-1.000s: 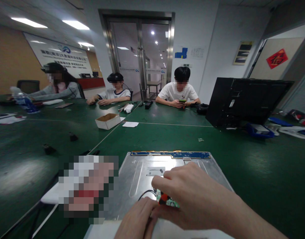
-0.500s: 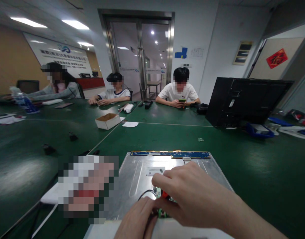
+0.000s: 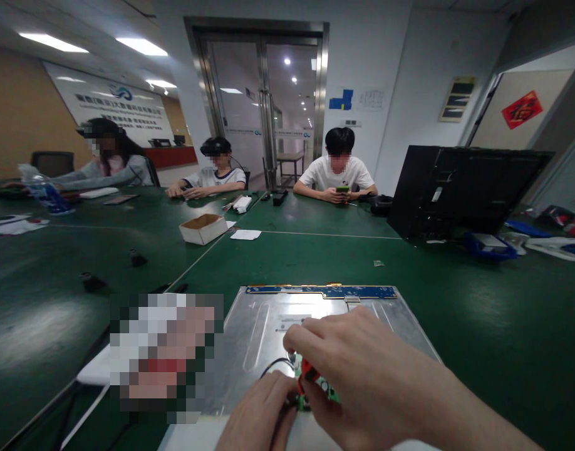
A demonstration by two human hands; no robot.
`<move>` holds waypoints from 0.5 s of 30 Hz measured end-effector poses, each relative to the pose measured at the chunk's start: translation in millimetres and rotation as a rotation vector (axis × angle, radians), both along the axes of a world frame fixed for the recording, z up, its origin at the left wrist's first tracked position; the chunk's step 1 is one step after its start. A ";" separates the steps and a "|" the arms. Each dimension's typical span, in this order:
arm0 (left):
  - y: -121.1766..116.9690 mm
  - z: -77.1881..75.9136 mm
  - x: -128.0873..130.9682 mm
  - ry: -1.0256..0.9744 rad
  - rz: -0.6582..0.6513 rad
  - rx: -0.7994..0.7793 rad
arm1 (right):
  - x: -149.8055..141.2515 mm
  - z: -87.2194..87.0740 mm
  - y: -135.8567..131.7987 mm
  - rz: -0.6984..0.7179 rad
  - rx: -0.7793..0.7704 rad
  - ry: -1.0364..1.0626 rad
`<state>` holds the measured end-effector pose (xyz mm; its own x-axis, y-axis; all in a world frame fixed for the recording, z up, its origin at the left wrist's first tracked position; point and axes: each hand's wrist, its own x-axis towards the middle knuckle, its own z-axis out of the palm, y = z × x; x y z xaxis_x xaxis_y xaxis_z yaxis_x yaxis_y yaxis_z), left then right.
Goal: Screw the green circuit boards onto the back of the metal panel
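Note:
A flat metal display panel [image 3: 259, 351] lies on the table before me, with a blue circuit strip [image 3: 362, 292] along its far edge. Near its close edge a small green circuit board [image 3: 332, 391] shows between my hands. Over this board, my right hand [image 3: 362, 369] pinches a red-and-black screwdriver [image 3: 309, 371], its tip hidden. My left hand [image 3: 259, 413] rests at the board's left side, fingers curled together; whatever they grip is hidden. A thin black cable [image 3: 275, 361] arcs beside the left fingertips.
Left of the panel lies a blurred-out object [image 3: 165, 351] with cables by it. A white open box [image 3: 203, 229], a black monitor [image 3: 466, 194] and a blue tray [image 3: 489, 245] stand farther off. Three people sit across the green table [image 3: 315, 257].
The fingers of my right hand have shifted slightly, so more of the red-and-black handle shows. My left hand and the panel stay where they were.

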<state>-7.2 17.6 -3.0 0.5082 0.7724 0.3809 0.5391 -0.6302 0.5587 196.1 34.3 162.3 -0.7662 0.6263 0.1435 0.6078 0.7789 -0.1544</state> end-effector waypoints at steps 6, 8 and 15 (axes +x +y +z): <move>0.8 0.7 -0.1 -0.010 0.009 0.009 | -1.2 -2.0 1.8 -0.030 0.013 -0.011; 0.9 2.6 0.3 -0.011 -0.001 0.006 | -1.1 -2.2 1.6 -0.014 0.022 0.008; 0.2 3.7 1.7 -0.028 -0.003 0.024 | -1.3 -2.0 0.9 -0.022 0.022 0.020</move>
